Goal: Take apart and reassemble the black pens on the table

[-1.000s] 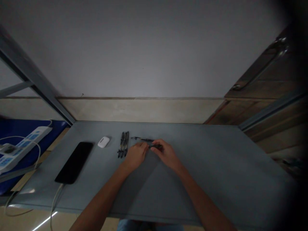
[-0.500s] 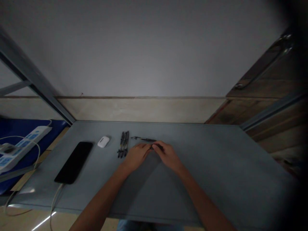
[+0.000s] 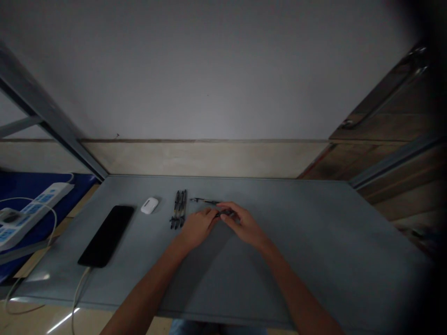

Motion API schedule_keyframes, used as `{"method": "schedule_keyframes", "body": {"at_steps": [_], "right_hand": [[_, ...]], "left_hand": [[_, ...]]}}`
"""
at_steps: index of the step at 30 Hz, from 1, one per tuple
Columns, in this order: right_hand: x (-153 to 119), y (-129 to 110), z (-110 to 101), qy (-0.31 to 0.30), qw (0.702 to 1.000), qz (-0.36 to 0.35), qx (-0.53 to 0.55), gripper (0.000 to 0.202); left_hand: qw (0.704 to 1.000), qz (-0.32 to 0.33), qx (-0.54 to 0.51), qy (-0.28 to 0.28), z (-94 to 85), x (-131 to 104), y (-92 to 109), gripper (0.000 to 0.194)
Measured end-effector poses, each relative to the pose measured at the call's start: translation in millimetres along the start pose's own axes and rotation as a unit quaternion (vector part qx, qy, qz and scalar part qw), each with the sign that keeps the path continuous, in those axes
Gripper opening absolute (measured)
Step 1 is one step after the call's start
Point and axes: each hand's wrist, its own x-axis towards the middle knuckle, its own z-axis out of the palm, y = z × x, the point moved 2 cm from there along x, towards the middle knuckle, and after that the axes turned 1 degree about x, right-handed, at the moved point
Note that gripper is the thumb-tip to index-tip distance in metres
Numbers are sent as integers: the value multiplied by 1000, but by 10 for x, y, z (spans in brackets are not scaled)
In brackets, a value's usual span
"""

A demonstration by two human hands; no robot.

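Both hands meet over the grey table, around a small dark pen-like piece. My left hand is closed on its left end. The fingers of my right hand are wrapped round its right part, which they partly hide. Just behind the hands lies a thin dark pen or pen part, its right end near my right fingertips. Three dark pens lie side by side, to the left of my left hand.
A white earbud case and a black phone with a cable lie at the left of the grey table. Beyond the left edge is a white power strip. A wall stands behind the table.
The fingers of my right hand have shifted slightly and spread a little, so more of the dark piece shows. My left hand stays almost in place.
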Motion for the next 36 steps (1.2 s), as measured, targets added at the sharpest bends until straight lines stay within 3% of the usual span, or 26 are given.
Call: {"method": "schedule_keyframes", "body": {"at_steps": [6,12,18,27,32,36], "right_hand": [[9,79,41,27,998,32,-36,29],[11,18,-8,35,999,-1,-17,24],[9,2,-59,68,997,-2,-27,19],[12,104,-202,188,981,54,-13,23],[24,196,-310,273,960,52,36,24],[35,291,-336,285,953,91,-59,22]], "left_hand": [[999,31,13,18,41,4,51,30],[999,-25,-21,0,-8,-4,25,35],[999,-29,-33,11,-66,3,1,31],[998,-46,-12,36,-53,2,-65,35],[995,-78,-20,57,-80,7,-111,35],[988,-129,-41,79,-78,8,-140,34]]}}
